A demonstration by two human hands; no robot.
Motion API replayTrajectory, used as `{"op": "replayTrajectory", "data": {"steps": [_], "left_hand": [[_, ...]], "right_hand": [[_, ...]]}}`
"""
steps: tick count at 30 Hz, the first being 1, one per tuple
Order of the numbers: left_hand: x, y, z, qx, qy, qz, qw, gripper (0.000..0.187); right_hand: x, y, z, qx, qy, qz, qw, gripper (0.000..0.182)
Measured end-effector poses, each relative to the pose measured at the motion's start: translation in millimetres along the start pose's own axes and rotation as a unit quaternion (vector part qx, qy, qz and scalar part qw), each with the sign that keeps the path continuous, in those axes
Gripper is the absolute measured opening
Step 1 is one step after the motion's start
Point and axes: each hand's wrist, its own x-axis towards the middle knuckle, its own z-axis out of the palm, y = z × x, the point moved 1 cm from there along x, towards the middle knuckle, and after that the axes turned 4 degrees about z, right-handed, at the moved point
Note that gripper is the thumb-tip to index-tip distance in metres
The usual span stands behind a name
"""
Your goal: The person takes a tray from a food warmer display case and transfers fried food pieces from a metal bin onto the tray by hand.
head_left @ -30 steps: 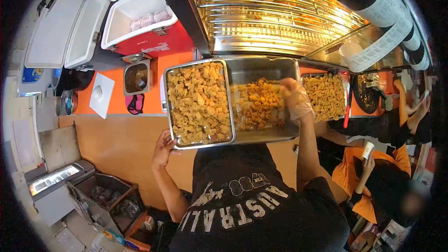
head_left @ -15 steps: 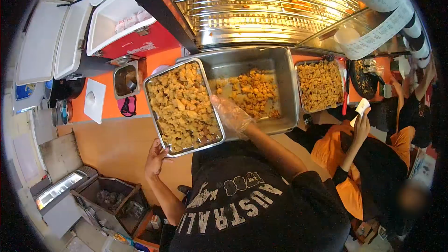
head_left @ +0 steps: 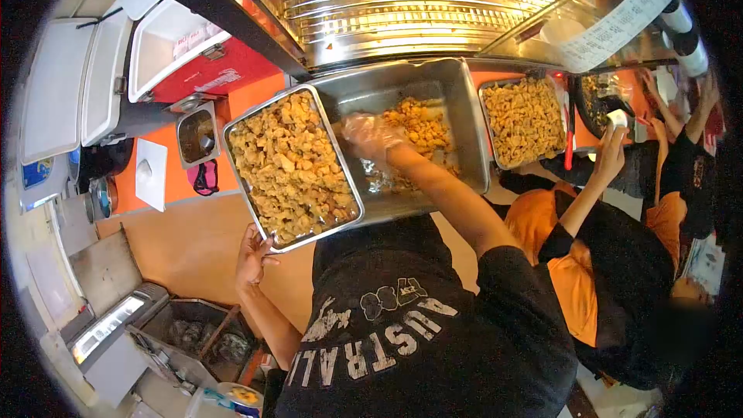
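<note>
A metal tray (head_left: 311, 243) heaped with browned fried pieces (head_left: 282, 159), which look like chicken, tilts over the left end of a deep steel pan (head_left: 474, 128). My left hand (head_left: 251, 258) grips the tray at its near left corner, thumb against the rim. Inside the pan, my right hand (head_left: 371, 138) wears a clear plastic glove and reaches just right of the tray's edge. Its fingers point left and are blurred, so their grip cannot be made out. Loose fried crumbs and small pieces (head_left: 424, 125) lie on the pan's floor beside that hand.
Another tray of fried pieces (head_left: 525, 120) sits right of the pan, by red-handled tongs (head_left: 569, 156). Behind stands a lit warming cabinet (head_left: 418, 8). Left are a red cooler (head_left: 190, 70) and a small steel container (head_left: 198, 135). A co-worker's hand (head_left: 611, 151) holds something white.
My right hand has left the tray's right edge and moved down into the pan. My left hand still holds the tray, and the whole view has shifted slightly.
</note>
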Motion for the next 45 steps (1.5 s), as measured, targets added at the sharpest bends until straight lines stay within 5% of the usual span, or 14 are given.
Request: {"op": "replayTrajectory", "data": {"steps": [7, 13, 14, 17, 20, 29, 32, 34, 35, 37, 40, 42, 44, 45], "left_hand": [[0.3, -0.7, -1.4, -0.008, -0.01, 0.004, 1.0, 0.033], [0.9, -5.2, -4.5, -0.023, -0.016, 0.004, 1.0, 0.034], [-1.7, -1.2, -1.9, -0.018, 0.006, -0.002, 1.0, 0.034], [2.9, -2.9, -2.9, 0.001, -0.012, -0.016, 1.0, 0.033], [1.2, -4.4, -8.3, -0.024, 0.025, -0.022, 0.999, 0.039], [8.0, -19.1, -22.5, -0.015, -0.012, -0.001, 1.0, 0.042], [0.0, 4.1, 3.3, -0.011, 0.033, -0.012, 0.999, 0.04], [1.6, -1.9, -4.6, 0.006, 0.007, -0.004, 1.0, 0.037], [2.3, -3.7, -5.6, -0.003, 0.013, 0.001, 1.0, 0.037], [3.3, -7.3, -6.2, -0.038, -0.013, 0.006, 0.999, 0.034], [5.0, -9.4, -7.5, -0.042, -0.01, -0.013, 0.999, 0.034], [-0.6, 1.7, 4.2, -0.043, 0.009, -0.006, 0.999, 0.035], [1.2, -2.5, -3.0, -0.032, -0.011, -0.002, 0.999, 0.036], [-0.6, -1.5, -3.6, -0.036, -0.002, -0.001, 0.999, 0.036]], "right_hand": [[17.4, 16.8, 47.6, -0.124, -0.179, 0.013, 0.976, 0.024], [0.5, 23.9, 47.8, -0.042, -0.167, -0.099, 0.98, 0.024], [-6.3, 24.9, 51.7, -0.176, -0.131, -0.136, 0.966, 0.031], [-0.7, 24.6, 37.6, 0.12, -0.234, 0.15, 0.953, 0.041], [-6.0, 47.5, 87.5, 0.069, -0.079, 0.026, 0.994, 0.042], [-2.6, 43.0, 27.8, 0.218, -0.072, 0.115, 0.966, 0.041], [-15.3, 43.6, -20.8, 0.272, -0.188, 0.233, 0.914, 0.038], [-32.0, 57.1, -9.2, 0.776, -0.107, 0.13, 0.607, 0.028], [-33.8, 49.0, -21.2, 0.772, -0.116, 0.125, 0.612, 0.028], [-39.4, 29.5, -41.1, 0.889, -0.032, 0.129, 0.438, 0.023], [-40.3, 20.9, -15.2, 0.631, 0.099, 0.072, 0.766, 0.019], [-37.8, -2.4, -40.9, 0.867, 0.004, 0.213, 0.45, 0.007], [-31.6, -41.1, -80.6, 0.869, -0.02, 0.185, 0.458, 0.01], [-33.0, -52.6, -78.1, 0.821, -0.022, 0.162, 0.547, 0.013]]}}
